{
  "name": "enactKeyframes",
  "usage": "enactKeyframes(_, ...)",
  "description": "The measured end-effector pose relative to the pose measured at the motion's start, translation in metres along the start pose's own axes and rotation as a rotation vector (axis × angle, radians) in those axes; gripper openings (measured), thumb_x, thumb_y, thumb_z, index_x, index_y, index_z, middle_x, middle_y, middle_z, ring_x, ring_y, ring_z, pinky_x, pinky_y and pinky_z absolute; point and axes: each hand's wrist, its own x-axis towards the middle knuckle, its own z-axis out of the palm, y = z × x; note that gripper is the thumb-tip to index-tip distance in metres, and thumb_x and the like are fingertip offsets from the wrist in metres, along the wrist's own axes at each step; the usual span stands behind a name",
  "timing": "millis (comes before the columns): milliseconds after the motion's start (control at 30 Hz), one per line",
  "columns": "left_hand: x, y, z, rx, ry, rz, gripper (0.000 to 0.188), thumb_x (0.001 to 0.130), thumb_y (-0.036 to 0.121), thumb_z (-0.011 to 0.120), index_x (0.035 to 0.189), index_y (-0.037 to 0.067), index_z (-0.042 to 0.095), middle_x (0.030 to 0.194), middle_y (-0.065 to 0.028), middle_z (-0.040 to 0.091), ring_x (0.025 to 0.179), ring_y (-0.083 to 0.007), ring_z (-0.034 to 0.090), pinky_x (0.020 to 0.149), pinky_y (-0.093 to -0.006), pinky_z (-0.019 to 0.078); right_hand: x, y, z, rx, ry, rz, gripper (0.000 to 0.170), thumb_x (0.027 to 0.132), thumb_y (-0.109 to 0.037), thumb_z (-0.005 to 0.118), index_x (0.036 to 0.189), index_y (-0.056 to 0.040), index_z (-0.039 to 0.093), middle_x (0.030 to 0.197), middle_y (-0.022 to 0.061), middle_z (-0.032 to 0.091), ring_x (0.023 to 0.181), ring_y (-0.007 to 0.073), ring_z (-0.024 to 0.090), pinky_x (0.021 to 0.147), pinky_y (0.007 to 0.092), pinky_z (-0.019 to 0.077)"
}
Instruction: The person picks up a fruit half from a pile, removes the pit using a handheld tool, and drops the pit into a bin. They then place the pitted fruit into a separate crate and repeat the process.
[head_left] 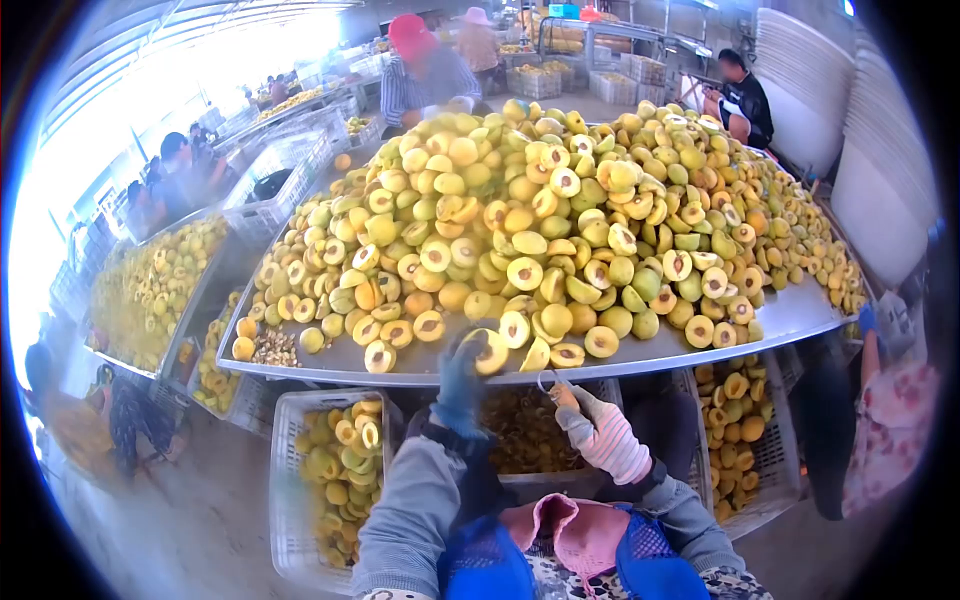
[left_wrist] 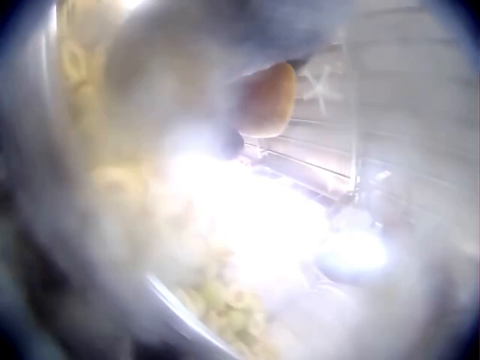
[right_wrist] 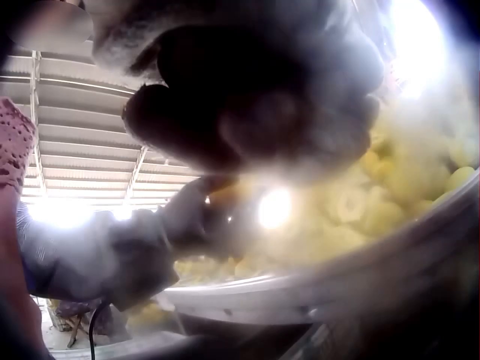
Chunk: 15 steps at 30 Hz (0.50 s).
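At the near edge of a metal-topped table [head_left: 420,379], my left hand [head_left: 460,397], in a blue-grey glove, grips a halved yellow peach [head_left: 490,352]. The left wrist view is blurred and glaring, but part of the peach [left_wrist: 268,101] shows by the fingers. My right hand [head_left: 612,442] wears a pink-and-white striped glove. It holds a pitting tool with a short wooden handle [head_left: 565,395] and a curved metal loop, just right of the peach. In the right wrist view the gloved right hand [right_wrist: 277,105] is dark and hides the tool. A large heap of halved peaches [head_left: 520,220] covers the tabletop.
Crates of peach halves stand below left [head_left: 285,480] and below right [head_left: 785,470], with a darker-filled crate [head_left: 530,430] between them. Loose pits [head_left: 275,349] lie at the table's left corner. A person in a red cap [head_left: 411,38] works across the table; another sleeve [head_left: 890,430] is at right.
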Motion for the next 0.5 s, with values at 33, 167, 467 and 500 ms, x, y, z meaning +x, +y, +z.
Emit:
enactKeyframes(33, -0.007, -0.012, 0.001, 0.008, 0.0, 0.037, 0.025, 0.091, 0.012, 0.064, 0.111, -0.002, 0.063, 0.098, -0.0106, 0.07, 0.085, -0.0202, 0.067, 0.079, -0.0318, 0.0557, -0.002, -0.006, 0.002, -0.049, -0.01, -0.006, 0.052, 0.096, -0.039, 0.058, 0.134, -0.0028, 0.054, 0.095, 0.0216, 0.069, 0.089, 0.0415, 0.067, 0.074, 0.0414, 0.0524)
enactKeyframes(167, -0.074, 0.015, 0.043, -0.063, -0.193, 0.299, 0.034, 0.093, 0.017, 0.067, 0.12, -0.001, 0.058, 0.103, -0.0118, 0.07, 0.089, -0.0207, 0.068, 0.082, -0.0314, 0.0554, -0.013, -0.023, 0.01, -0.201, -0.008, -0.029, 0.052, 0.096, -0.038, 0.058, 0.133, -0.0013, 0.054, 0.091, 0.0241, 0.068, 0.086, 0.0417, 0.067, 0.071, 0.0425, 0.0523)
enactKeyframes(467, -0.103, 0.015, 0.052, 0.378, -0.173, 0.486, 0.043, 0.096, 0.037, 0.064, 0.113, -0.002, 0.06, 0.1, -0.0114, 0.071, 0.087, -0.0203, 0.069, 0.079, -0.0316, 0.0557, -0.034, -0.024, 0.014, -0.325, 0.034, -0.099, 0.049, 0.095, -0.036, 0.058, 0.126, 0.0021, 0.056, 0.08, 0.0249, 0.066, 0.072, 0.0412, 0.066, 0.062, 0.0462, 0.0508)
enactKeyframes(500, -0.102, 0.012, 0.05, 0.299, -0.166, 0.366, 0.045, 0.098, 0.04, 0.057, 0.112, -0.002, 0.06, 0.098, -0.0121, 0.07, 0.086, -0.0209, 0.068, 0.079, -0.0323, 0.0557, -0.037, -0.026, 0.015, -0.33, 0.047, -0.116, 0.048, 0.095, -0.035, 0.058, 0.125, 0.0021, 0.057, 0.078, 0.0246, 0.066, 0.07, 0.0411, 0.065, 0.061, 0.0466, 0.0505)
